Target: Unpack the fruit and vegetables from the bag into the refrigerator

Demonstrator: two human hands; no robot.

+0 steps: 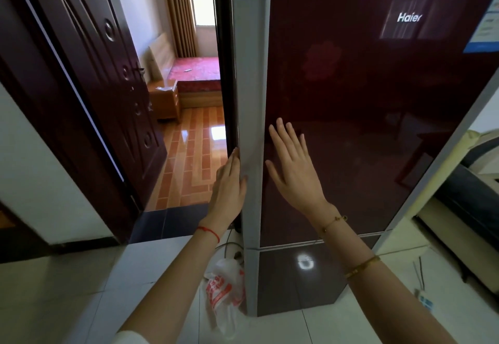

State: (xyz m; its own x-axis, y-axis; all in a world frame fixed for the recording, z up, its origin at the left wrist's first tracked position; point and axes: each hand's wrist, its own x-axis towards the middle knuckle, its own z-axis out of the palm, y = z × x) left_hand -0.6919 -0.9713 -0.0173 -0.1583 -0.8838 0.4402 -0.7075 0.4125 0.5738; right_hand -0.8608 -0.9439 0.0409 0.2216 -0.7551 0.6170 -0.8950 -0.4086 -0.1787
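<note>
A tall dark-red refrigerator [364, 100] with a grey side panel fills the right half of the view, and its upper door looks closed. My right hand [293, 167] lies flat on the glossy door front with fingers spread. My left hand [228, 184] rests on the grey left edge of the refrigerator, fingers along the corner and thumb on the panel. On the floor by the refrigerator's lower left corner lies a white plastic bag [225, 289] with red print. Its contents are hidden.
An open dark wooden door [89, 79] stands at left, leading to a room with orange tiles, a bed [198, 72] and a small cabinet [164, 99]. A cable runs along the white floor tiles near the bag. Furniture [467, 195] stands at right.
</note>
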